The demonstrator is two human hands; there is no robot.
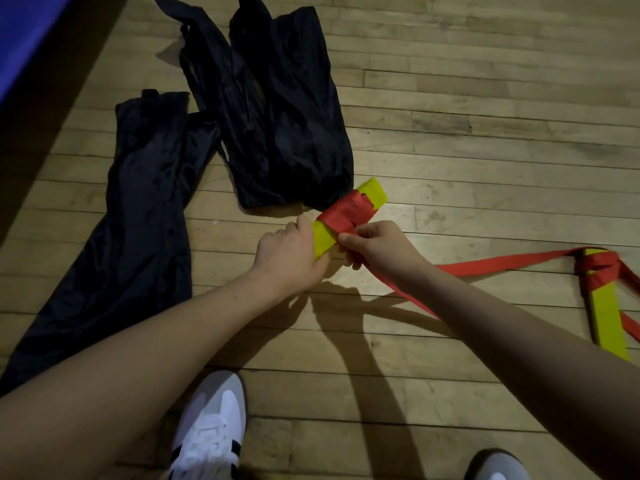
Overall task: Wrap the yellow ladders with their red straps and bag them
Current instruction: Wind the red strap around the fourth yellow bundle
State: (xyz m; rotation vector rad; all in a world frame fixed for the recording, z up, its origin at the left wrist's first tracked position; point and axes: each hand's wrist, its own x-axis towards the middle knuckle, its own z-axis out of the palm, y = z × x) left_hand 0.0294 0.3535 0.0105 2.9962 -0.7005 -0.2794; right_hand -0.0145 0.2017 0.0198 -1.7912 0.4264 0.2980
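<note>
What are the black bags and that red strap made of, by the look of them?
Black bags: thin synthetic cloth, probably nylon; they crumple and show a faint sheen. Red strap: flat woven webbing, matte, bending limply. Neither is sure from looks alone.

No legible text (anywhere in view)

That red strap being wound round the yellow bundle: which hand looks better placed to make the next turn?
The right hand, probably. Its fingers already pinch the red strap where it leaves the wrap, with the loose length trailing off on its side. The left hand grips the yellow bundle's near end, steadying it.
</note>
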